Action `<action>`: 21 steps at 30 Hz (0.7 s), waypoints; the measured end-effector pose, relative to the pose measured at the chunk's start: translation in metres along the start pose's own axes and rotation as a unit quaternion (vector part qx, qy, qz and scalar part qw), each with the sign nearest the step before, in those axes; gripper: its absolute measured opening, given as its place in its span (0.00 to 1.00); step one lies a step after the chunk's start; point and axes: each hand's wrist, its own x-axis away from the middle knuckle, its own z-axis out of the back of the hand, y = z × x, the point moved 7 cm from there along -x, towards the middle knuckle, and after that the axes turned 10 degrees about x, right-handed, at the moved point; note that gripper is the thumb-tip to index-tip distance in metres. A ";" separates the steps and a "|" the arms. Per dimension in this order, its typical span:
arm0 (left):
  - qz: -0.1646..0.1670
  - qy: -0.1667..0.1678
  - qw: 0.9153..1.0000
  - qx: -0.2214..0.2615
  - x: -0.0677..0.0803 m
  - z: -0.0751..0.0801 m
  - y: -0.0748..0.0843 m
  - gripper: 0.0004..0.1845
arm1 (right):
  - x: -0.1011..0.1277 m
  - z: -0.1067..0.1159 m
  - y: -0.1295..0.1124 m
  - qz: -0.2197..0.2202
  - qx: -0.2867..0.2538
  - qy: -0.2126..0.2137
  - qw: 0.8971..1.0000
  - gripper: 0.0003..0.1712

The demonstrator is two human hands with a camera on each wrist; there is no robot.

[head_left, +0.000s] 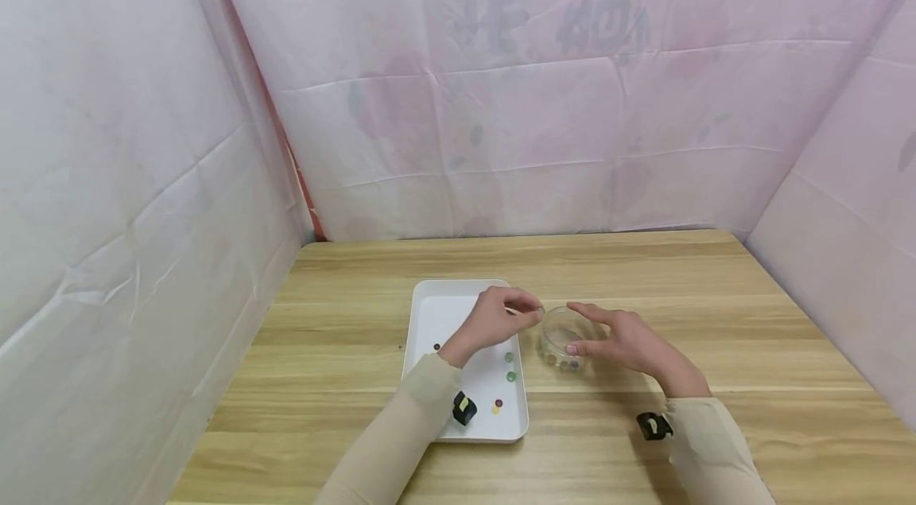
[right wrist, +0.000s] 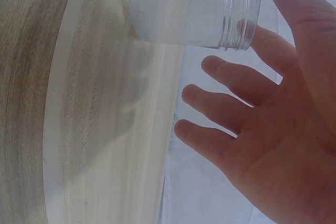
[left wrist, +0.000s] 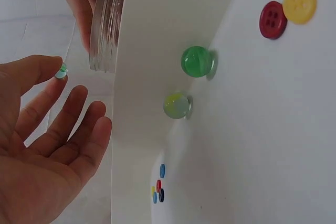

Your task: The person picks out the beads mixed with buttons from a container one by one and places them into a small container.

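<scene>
a marble [left wrist: 61, 70] is pinched by the left hand [head_left: 497, 320] just left of the jar [head_left: 563, 339], gripped by the right hand [head_left: 621, 342].

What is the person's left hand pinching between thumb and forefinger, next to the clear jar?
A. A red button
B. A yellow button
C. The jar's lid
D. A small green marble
D: in the left wrist view the left hand pinches a small green marble at its fingertips, close to the clear jar, while the red button and yellow button lie in the white tray.
</scene>
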 end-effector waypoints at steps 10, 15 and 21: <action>-0.004 -0.012 1.000 0.000 -0.003 -0.007 0.003 0.09 | -0.001 0.001 0.001 -0.001 0.000 -0.006 1.000 0.48; -0.002 -0.015 1.000 -0.001 -0.003 -0.009 0.004 0.10 | -0.002 0.001 0.000 -0.001 0.003 -0.007 1.000 0.49; 0.001 -0.016 1.000 -0.005 -0.003 -0.011 0.004 0.10 | -0.002 0.001 0.000 -0.003 0.001 -0.010 1.000 0.49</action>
